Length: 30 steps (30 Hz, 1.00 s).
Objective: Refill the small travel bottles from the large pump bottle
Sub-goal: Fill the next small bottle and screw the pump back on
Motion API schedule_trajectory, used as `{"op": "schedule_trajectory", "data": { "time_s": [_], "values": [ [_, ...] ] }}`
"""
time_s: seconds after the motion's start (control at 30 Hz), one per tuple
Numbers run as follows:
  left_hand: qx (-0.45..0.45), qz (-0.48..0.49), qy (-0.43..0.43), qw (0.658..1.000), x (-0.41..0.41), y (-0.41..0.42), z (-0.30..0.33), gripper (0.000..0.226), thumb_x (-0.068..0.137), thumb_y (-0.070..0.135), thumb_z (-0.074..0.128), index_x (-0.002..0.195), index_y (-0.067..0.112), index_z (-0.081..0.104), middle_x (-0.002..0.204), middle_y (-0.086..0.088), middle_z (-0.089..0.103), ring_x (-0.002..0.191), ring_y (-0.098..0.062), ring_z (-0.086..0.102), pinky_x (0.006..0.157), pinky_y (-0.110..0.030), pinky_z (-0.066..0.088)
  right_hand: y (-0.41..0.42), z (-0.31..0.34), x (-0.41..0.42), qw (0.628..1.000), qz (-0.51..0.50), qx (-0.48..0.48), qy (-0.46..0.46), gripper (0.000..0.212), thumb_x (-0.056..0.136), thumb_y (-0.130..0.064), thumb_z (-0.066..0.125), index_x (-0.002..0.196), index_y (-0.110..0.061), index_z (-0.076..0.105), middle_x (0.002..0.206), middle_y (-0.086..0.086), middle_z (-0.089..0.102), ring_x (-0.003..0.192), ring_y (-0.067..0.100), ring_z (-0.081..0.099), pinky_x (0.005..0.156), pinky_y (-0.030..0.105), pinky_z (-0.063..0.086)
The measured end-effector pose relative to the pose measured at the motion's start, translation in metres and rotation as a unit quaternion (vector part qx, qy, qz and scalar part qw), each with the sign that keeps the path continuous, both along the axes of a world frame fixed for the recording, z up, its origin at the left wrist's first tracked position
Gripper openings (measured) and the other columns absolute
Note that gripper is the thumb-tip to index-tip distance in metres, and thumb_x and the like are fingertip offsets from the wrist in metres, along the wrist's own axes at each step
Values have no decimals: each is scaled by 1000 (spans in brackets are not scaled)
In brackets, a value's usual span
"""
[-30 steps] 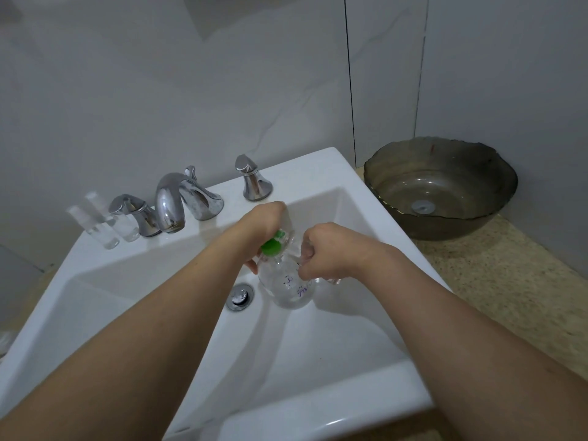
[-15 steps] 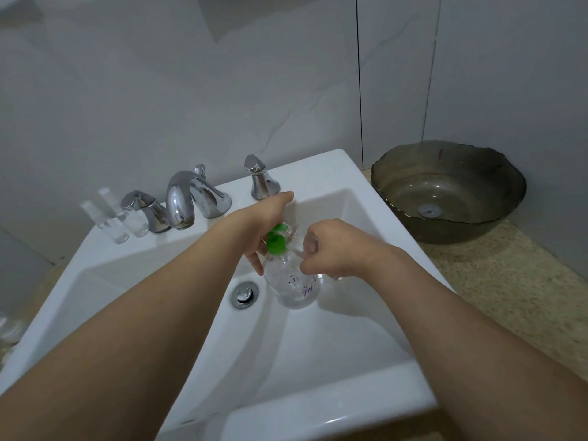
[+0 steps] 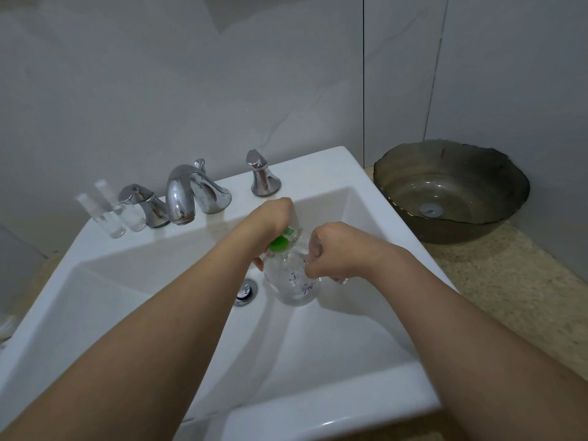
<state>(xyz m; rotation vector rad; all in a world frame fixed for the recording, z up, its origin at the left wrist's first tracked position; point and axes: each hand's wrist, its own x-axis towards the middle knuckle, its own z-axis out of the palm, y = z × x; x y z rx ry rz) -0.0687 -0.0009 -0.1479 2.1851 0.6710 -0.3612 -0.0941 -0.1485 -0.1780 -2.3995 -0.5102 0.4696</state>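
The large clear pump bottle (image 3: 294,281), with a green pump part (image 3: 280,242) and writing on its side, is held over the white sink basin (image 3: 334,338). My left hand (image 3: 270,218) curls over the pump head from above. My right hand (image 3: 334,249) is a fist right beside the pump and grips a small clear travel bottle (image 3: 342,279), of which only the lower end shows. Two more small clear travel bottles (image 3: 109,219) (image 3: 132,214) stand upright on the sink ledge at the far left.
A chrome tap (image 3: 181,198) with two handles (image 3: 143,202) (image 3: 261,176) stands at the back of the sink. The drain plug (image 3: 245,291) lies just left of the pump bottle. A dark glass bowl (image 3: 451,192) sits on the speckled counter (image 3: 509,297) to the right.
Both hands stay at the pump bottle over the basin with the same holds. Only the view has shifted slightly.
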Motion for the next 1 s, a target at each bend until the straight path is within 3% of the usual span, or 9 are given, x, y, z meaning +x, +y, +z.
{"op": "schedule_trajectory", "data": {
  "time_s": [0.13, 0.2, 0.3, 0.43, 0.6, 0.7, 0.77, 1.0],
  "values": [
    [-9, -1, 14, 1000, -1, 2, 1, 46, 94, 42, 29, 110, 11, 59, 112, -19, 66, 97, -41, 65, 80, -66, 54, -1, 0, 0, 1000, 3, 2, -3, 18, 66, -24, 66, 82, -22, 58, 67, 9, 70, 43, 14, 61, 48, 24, 52],
    [-50, 0, 46, 998, -1, 5, 7, 64, 95, 59, 30, 124, 10, 58, 119, -17, 66, 104, -41, 64, 83, -62, 53, 0, 1, 0, 1000, 4, 10, -19, 18, 68, -26, 67, 82, -23, 57, 73, 8, 70, 43, 13, 60, 46, 23, 49],
    [-128, 13, 86, 988, -2, 11, 17, 96, 87, 84, 26, 149, 13, 43, 142, -15, 55, 127, -48, 52, 93, -76, 39, 0, 4, 0, 999, 2, 36, -37, 20, 69, -30, 70, 81, -22, 55, 80, 4, 66, 45, 16, 60, 45, 23, 46],
    [-136, 11, 98, 986, -2, 13, 20, 100, 86, 87, 23, 151, 13, 41, 145, -14, 54, 128, -48, 52, 99, -80, 33, 0, 4, -1, 998, 9, 30, -48, 20, 70, -32, 69, 79, -24, 53, 79, 1, 65, 43, 13, 59, 44, 22, 43],
    [-89, 8, 78, 993, -3, 5, 20, 82, 93, 76, 26, 144, 14, 46, 136, -17, 58, 120, -47, 56, 71, -64, 51, 0, 3, 1, 999, 2, 29, -38, 20, 68, -30, 68, 80, -25, 54, 74, 2, 66, 40, 9, 57, 43, 20, 41],
    [-34, 8, 43, 998, -3, 2, 9, 55, 94, 47, 35, 125, 8, 58, 122, -21, 65, 107, -47, 63, 81, -68, 53, 0, 0, 0, 1000, 5, 11, -25, 19, 66, -27, 67, 78, -20, 54, 65, 2, 64, 38, 10, 55, 42, 20, 42],
    [-19, 19, 19, 999, -3, 1, 5, 45, 90, 30, 37, 119, 6, 62, 119, -25, 65, 103, -50, 64, 78, -72, 52, 1, -1, 0, 1000, 8, 4, -12, 18, 66, -26, 67, 79, -20, 55, 60, 2, 63, 38, 12, 55, 43, 21, 46],
    [-24, 36, 5, 999, -2, -3, 4, 40, 91, 23, 35, 116, 6, 62, 116, -27, 62, 100, -50, 63, 75, -74, 52, 1, -1, 1, 1000, 1, 4, -2, 17, 67, -25, 68, 79, -21, 57, 54, 0, 62, 37, 10, 56, 40, 17, 41]
  ]
}}
